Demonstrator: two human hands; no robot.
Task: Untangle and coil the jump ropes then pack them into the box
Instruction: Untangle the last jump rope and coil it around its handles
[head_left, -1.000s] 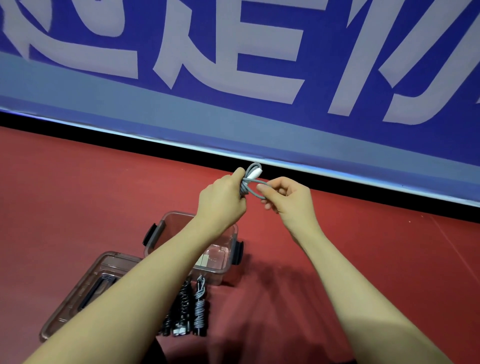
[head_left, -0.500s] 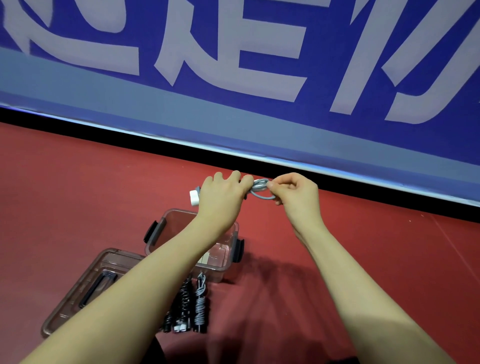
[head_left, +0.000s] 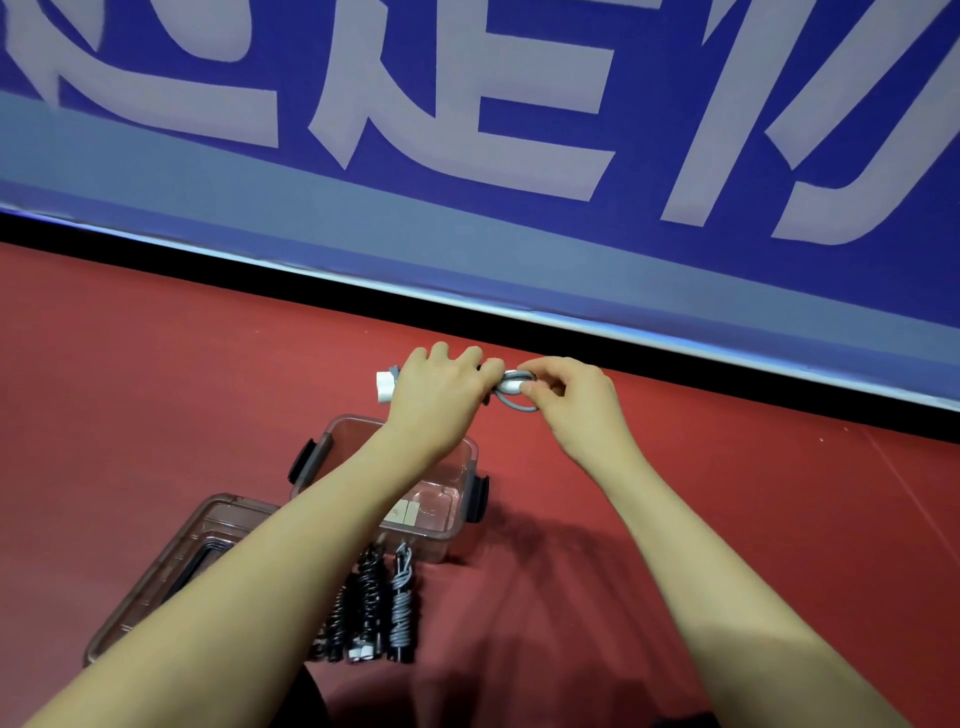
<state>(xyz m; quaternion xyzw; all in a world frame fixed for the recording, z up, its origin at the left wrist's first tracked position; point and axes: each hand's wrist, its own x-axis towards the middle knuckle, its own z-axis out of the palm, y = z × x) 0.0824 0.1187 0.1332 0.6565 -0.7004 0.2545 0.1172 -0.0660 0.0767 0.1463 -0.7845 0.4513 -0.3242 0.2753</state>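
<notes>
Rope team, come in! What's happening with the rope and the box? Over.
Left hand grips grey rope; right hand pinches its loop. Box open below. Coiled ropes wait beside it. Nothing blocking.

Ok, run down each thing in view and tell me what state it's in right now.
Grey jump rope: partly coiled, held in the air by both hands.
Left hand: grips the rope bundle, white handle end sticking out.
Right hand: pinches a rope loop.
Box: open, on the floor.
Lid: off, lying beside the box.
Coiled ropes: bundled, lying on the floor, not yet packed.
</notes>
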